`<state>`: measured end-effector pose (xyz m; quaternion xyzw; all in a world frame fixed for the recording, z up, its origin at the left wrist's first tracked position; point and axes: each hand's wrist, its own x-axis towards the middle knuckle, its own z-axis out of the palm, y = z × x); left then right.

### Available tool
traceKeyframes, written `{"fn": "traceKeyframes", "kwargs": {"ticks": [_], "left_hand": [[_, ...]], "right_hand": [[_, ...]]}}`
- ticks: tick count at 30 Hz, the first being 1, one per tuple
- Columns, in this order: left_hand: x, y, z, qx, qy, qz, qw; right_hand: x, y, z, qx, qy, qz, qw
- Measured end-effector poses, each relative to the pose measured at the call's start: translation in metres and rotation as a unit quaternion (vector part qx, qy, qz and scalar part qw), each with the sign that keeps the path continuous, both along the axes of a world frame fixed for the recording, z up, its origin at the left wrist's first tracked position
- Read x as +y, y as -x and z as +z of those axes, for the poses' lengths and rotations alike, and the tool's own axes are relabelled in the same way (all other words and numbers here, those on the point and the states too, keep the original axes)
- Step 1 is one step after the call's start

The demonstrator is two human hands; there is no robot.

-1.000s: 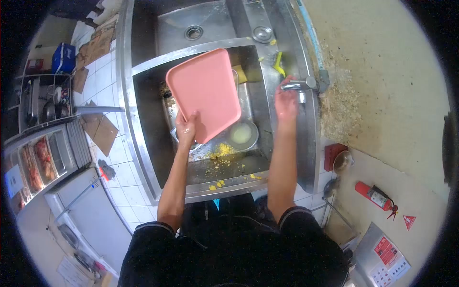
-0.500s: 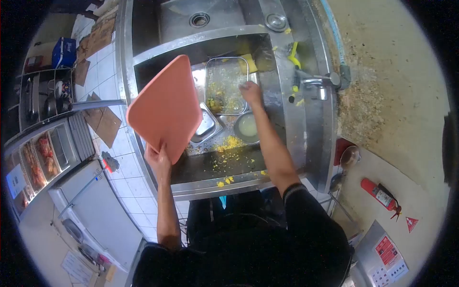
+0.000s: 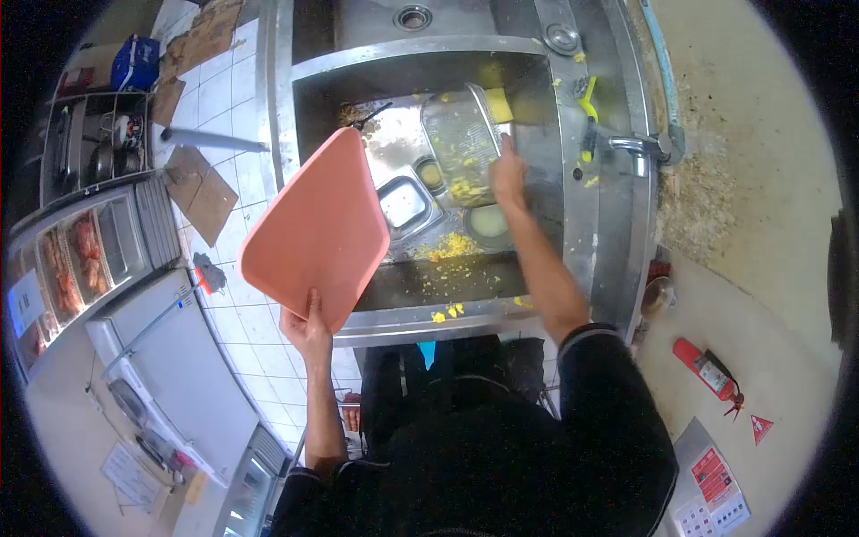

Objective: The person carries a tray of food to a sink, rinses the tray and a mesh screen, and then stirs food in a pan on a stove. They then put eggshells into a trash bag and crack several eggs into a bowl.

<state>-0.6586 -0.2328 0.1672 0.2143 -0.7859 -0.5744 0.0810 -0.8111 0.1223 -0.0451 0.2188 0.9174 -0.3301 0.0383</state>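
A pink board (image 3: 318, 224) is gripped at its lower edge by my left hand (image 3: 309, 331), tilted over the left side of the sink basin (image 3: 367, 291). My right hand (image 3: 508, 176) is closed on the right rim of a wire mesh basket (image 3: 456, 134), which leans with that side raised. Yellow scraps cling to the mesh. Below it in the basin sit a steel tray (image 3: 404, 206) and a bowl of cloudy liquid (image 3: 489, 222). Yellow crumbs (image 3: 447, 248) lie near the basin's front. A yellow sponge (image 3: 498, 105) is behind the basket.
A faucet (image 3: 640, 148) stands at the right edge of the sink, with a yellow-green handled brush (image 3: 588, 116) beside it. A second basin (image 3: 367, 31) with a drain lies beyond. A metal bar (image 3: 215, 140) juts out at the left.
My right hand has tilted the mesh basket, lifting its right side and uncovering a small round container under it. The board stays in my left hand. The whole view has shifted.
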Motion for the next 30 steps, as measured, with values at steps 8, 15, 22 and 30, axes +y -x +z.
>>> {"fn": "traceKeyframes", "kwargs": {"ticks": [8,15,22,30], "left_hand": [[-0.042,-0.032,0.037,0.021,-0.039,-0.022,0.999],[-0.068,-0.052,0.056,0.028,-0.064,-0.009,0.998],[-0.077,-0.066,0.051,-0.017,-0.059,-0.003,0.998],[-0.09,-0.069,0.05,-0.024,-0.062,-0.003,0.998]], "right_hand": [[-0.006,-0.024,0.169,0.071,-0.097,0.205,0.971],[-0.036,0.071,0.265,0.357,-0.367,0.137,0.848],[-0.081,0.141,0.12,0.227,-0.47,0.253,0.815],[-0.099,0.152,0.107,0.218,-0.49,0.251,0.806]]}}
